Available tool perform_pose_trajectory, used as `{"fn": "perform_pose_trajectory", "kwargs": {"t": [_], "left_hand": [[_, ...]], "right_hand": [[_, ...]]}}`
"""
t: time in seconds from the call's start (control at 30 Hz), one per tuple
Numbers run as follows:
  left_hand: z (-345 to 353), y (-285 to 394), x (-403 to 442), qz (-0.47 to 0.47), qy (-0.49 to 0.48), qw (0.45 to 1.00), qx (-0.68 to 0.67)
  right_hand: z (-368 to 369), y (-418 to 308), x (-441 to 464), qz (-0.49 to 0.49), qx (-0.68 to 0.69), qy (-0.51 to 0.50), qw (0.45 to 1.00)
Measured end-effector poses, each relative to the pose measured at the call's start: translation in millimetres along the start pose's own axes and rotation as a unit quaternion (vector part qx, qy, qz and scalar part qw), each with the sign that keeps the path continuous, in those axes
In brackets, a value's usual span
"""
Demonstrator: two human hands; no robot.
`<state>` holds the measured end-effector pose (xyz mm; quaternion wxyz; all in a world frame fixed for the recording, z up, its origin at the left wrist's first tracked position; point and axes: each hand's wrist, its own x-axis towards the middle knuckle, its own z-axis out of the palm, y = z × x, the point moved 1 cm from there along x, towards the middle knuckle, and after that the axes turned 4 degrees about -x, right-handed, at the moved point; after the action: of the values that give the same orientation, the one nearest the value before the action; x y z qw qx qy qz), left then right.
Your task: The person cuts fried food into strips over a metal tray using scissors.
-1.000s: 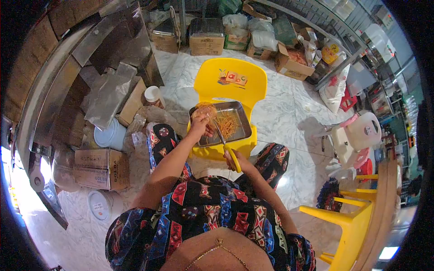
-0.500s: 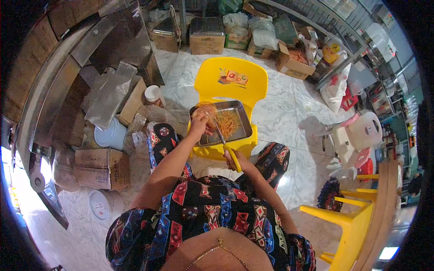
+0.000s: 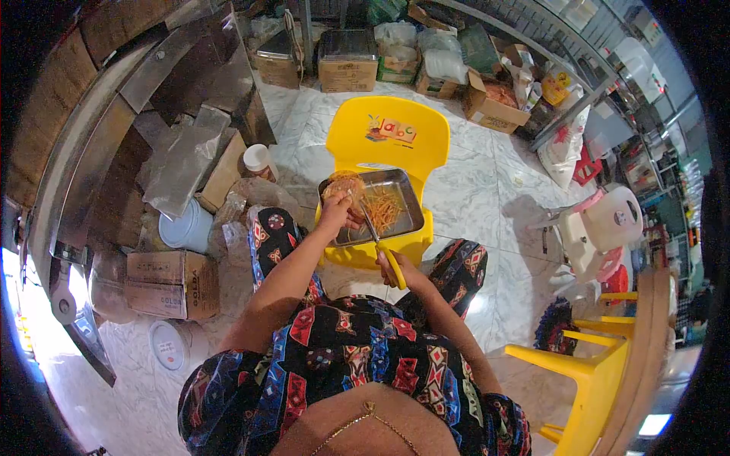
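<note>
Centre frame: orange-brown slab, one, pinched by left hand; yellow-handled scissors, one, gripped by right hand.

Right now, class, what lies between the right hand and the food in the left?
In the head view, the scissors' blades stretch from the right hand toward the food, across the tray.

There are two hands, one pair of scissors, one tray, one lump of food, two knees, one necklace and three big letters.
</note>
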<state>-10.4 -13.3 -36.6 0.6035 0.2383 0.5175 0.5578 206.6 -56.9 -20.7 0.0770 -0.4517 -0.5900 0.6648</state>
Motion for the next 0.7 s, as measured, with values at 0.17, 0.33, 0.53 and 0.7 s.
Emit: {"fn": "perform_pose_trajectory", "kwargs": {"t": [0.17,0.33,0.53,0.7], "left_hand": [[4.1,2.7,-5.4,0.015,-0.002,1.0,-0.001],[2.8,-2.0,-3.4,0.013,-0.021,1.0,-0.004],[6.7,3.8,-9.1,0.008,-0.006,1.0,-0.008],[2.4,-0.2,-6.8,-0.033,0.01,0.999,0.025]], "right_hand": [[0.8,-2.4,-2.6,-0.016,-0.001,0.0,1.0],[-0.2,-1.6,-3.8,0.002,0.026,0.004,1.0],[-3.7,-4.5,-6.2,-0.013,-0.028,0.039,0.999],[-3.8,-6.1,-6.3,-0.044,-0.059,0.055,0.996]]}}
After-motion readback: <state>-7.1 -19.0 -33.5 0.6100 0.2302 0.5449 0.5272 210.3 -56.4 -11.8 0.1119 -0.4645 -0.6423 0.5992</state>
